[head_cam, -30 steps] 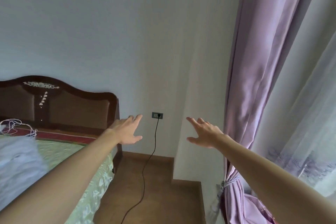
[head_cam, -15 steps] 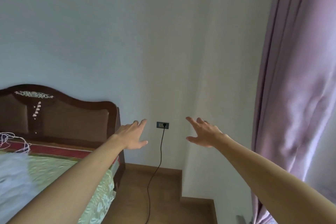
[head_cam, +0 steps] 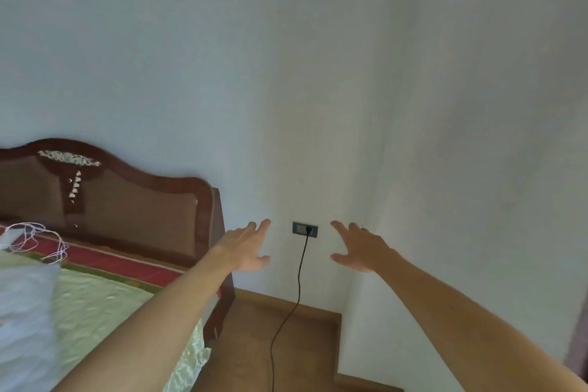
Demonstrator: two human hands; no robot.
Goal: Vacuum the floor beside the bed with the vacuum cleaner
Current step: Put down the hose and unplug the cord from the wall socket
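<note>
From my remote seat I see both hands out in front and holding nothing. The left hand and the right hand have their fingers straight and spread, with the thumbs dropped below. They hang in the air on either side of the wall socket and touch neither it nor the wall.

I read this as a neutral ready pose rather than a reach, since nothing graspable lies between the palms.

A black cord is plugged into the socket. It runs down to the floor along the far end of the strip beside the bed and leaves the view at the bottom edge. It probably feeds the vacuum cleaner (a guess on my part), which would explain why it trails this way.

The vacuum cleaner itself is nowhere in view, so I cannot say where it stands. I judge that vacuuming has not begun.

My forearms cover the bed's near corner, and the headboard is cut off at the left. A loose coil of pale wire lies at the head end of the bed, and I can't tell what it belongs to. A sliver of purple curtain shows at the right edge.
</note>
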